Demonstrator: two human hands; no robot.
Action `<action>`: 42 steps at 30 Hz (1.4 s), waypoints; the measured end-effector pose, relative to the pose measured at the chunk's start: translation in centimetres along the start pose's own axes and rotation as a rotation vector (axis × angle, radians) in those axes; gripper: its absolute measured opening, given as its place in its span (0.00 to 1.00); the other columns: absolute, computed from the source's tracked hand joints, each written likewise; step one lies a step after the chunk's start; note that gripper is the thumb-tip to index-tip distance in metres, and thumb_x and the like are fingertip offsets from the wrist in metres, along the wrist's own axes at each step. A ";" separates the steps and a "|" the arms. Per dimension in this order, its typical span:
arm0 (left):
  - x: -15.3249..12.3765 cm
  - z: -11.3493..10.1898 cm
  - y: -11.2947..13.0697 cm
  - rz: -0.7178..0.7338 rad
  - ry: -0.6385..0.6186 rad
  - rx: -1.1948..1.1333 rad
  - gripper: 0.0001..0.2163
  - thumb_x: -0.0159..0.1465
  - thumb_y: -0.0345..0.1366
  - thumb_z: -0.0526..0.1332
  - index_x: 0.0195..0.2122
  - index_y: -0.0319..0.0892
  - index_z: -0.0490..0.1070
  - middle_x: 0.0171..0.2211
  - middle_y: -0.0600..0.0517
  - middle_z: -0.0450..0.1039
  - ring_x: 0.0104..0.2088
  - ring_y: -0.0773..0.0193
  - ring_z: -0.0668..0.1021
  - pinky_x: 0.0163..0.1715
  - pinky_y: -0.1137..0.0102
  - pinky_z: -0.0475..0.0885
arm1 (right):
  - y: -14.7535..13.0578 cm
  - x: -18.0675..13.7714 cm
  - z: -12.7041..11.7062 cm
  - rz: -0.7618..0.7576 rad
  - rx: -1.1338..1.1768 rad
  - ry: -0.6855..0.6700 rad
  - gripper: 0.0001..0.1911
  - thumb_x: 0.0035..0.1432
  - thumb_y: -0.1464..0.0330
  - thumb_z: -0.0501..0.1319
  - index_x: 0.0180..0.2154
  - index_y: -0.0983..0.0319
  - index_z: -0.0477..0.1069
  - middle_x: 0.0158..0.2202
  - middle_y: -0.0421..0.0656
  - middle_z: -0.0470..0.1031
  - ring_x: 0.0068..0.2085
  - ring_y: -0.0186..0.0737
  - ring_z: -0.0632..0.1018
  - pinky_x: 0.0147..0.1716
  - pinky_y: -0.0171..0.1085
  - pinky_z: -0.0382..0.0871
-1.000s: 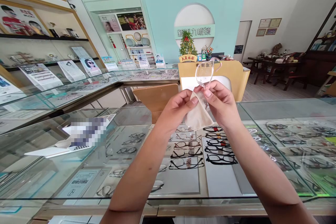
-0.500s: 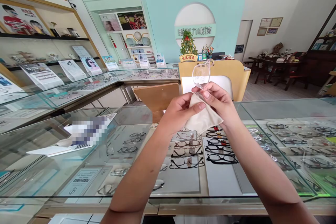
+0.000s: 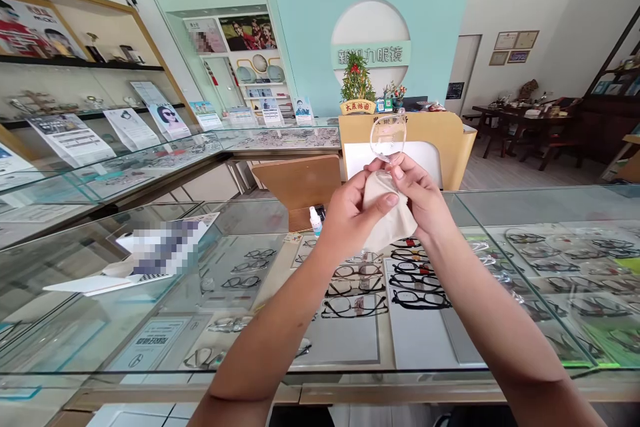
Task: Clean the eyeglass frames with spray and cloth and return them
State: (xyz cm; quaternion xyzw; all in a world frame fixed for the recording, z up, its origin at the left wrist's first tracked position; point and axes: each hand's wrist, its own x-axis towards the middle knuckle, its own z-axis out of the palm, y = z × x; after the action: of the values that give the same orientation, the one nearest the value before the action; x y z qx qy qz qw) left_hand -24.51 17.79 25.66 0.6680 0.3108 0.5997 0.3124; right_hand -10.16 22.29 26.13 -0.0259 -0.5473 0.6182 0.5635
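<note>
Clear-framed eyeglasses [image 3: 389,136] are held up over the glass counter, one lens standing above my fingers. My right hand [image 3: 423,195] pinches the frame near its middle between thumb and fingers. My left hand [image 3: 356,213] is closed on a cream cleaning cloth [image 3: 393,230], which wraps the lower lens and hangs below the thumbs. The cloth and fingers hide most of that lower lens. A small white spray bottle [image 3: 315,221] stands on the counter just left of my left hand.
Beneath my arms, the glass display counter [image 3: 260,370] holds rows of eyeglasses [image 3: 420,299]. A white folded card stand [image 3: 165,250] is on the glass at left. Beyond the counter are a brown wooden chair back [image 3: 305,180] and a yellow reception desk [image 3: 457,147].
My left thumb and the cloth have shifted slightly right and down over the lower lens. The spray bottle, mostly hidden before, now shows. The view has moved a little.
</note>
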 end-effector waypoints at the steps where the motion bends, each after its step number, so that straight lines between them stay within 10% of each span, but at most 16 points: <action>1: -0.1 0.3 -0.2 0.031 0.039 0.039 0.24 0.67 0.54 0.74 0.55 0.43 0.79 0.46 0.46 0.84 0.43 0.57 0.83 0.42 0.67 0.78 | 0.1 0.0 0.1 0.001 0.026 -0.001 0.11 0.60 0.58 0.78 0.35 0.52 0.79 0.45 0.40 0.84 0.42 0.43 0.80 0.46 0.42 0.77; 14: -0.1 1.0 -1.3 0.169 0.310 0.135 0.24 0.73 0.62 0.63 0.48 0.45 0.80 0.41 0.49 0.84 0.41 0.58 0.82 0.42 0.67 0.76 | 1.1 -0.4 1.1 -0.001 -0.012 0.045 0.13 0.60 0.57 0.76 0.34 0.53 0.76 0.44 0.39 0.86 0.46 0.45 0.82 0.53 0.45 0.78; 24: 0.4 0.4 -1.1 0.018 -0.034 0.038 0.24 0.71 0.57 0.68 0.56 0.42 0.79 0.44 0.46 0.84 0.41 0.55 0.82 0.41 0.66 0.75 | 0.1 0.3 0.4 0.066 0.023 0.187 0.14 0.58 0.57 0.72 0.31 0.54 0.71 0.41 0.42 0.87 0.41 0.46 0.82 0.46 0.45 0.78; 32: -0.8 2.1 -1.1 0.196 0.383 0.185 0.20 0.75 0.58 0.62 0.47 0.44 0.78 0.39 0.49 0.82 0.38 0.60 0.80 0.41 0.67 0.75 | 1.9 -1.1 3.5 -0.002 0.091 0.150 0.15 0.64 0.57 0.72 0.32 0.53 0.69 0.43 0.40 0.88 0.50 0.47 0.84 0.52 0.47 0.78; 42: 0.1 0.2 -0.8 0.137 -0.022 0.109 0.21 0.77 0.55 0.61 0.58 0.44 0.76 0.51 0.45 0.83 0.47 0.56 0.82 0.50 0.65 0.76 | 0.1 -0.5 2.2 -0.022 0.017 0.218 0.13 0.62 0.57 0.72 0.32 0.53 0.72 0.41 0.41 0.87 0.46 0.47 0.84 0.52 0.48 0.79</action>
State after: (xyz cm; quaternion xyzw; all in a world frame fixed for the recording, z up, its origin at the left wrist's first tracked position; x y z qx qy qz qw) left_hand -24.35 18.35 25.02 0.7104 0.2930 0.5944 0.2371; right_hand -11.42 20.50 26.64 -0.0823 -0.4777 0.6101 0.6267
